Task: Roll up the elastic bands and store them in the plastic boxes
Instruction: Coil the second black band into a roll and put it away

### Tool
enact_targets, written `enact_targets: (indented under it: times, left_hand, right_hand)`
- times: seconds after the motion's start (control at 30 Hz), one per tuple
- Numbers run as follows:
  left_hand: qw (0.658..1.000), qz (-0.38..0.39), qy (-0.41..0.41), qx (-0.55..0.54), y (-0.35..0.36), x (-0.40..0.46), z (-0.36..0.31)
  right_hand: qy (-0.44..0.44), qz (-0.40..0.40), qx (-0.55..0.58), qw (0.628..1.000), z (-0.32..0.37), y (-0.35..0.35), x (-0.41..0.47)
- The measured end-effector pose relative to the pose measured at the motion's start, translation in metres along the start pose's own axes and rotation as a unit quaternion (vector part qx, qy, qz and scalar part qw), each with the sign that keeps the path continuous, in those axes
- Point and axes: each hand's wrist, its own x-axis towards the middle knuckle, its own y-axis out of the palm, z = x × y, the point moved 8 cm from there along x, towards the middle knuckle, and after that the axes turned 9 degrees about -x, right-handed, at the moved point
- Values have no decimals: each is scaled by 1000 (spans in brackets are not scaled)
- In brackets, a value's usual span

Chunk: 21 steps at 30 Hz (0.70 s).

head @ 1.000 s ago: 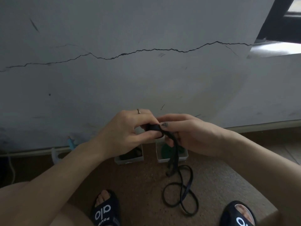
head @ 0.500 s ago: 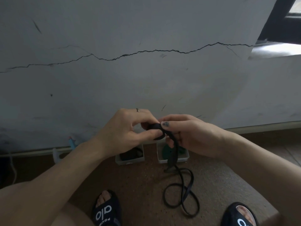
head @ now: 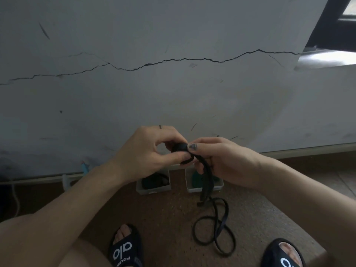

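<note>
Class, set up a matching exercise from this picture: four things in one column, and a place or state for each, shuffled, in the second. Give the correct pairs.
Things:
1. black elastic band
2. left plastic box
3. right plastic box
4. left hand

Places or states:
A. holds something green
B. wears a ring
C. partly rolled, the rest trailing onto the floor
D. holds something dark

Pairs: 1-C, 2-D, 3-A, 4-B

Dim, flat light here; daylight spills from the window (head: 339, 22) at top right, glaring off the sill (head: 327, 58). Soft focus throughout, and wide-angle bending curves the edges.
</note>
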Motion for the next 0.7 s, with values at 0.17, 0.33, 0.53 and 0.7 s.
enact_targets:
  times: [0.17,0.33,0.53,0.7]
  left_hand:
    - [1000,15,7,13,11,-2,0]
    - [1000,-24,13,-2,0,1,-4]
    - [997,56,19,49,20,-3,-2]
    - [1000,11,8,4,10,-3,-4]
  right_hand:
    - [42,-13,-27,999,-12,1,1]
    - [35,66,15,997,-5,6,-4]
    - [26,0,-59,998,-8,4,1]
    - [39,56,-10,998,-8,5,-2]
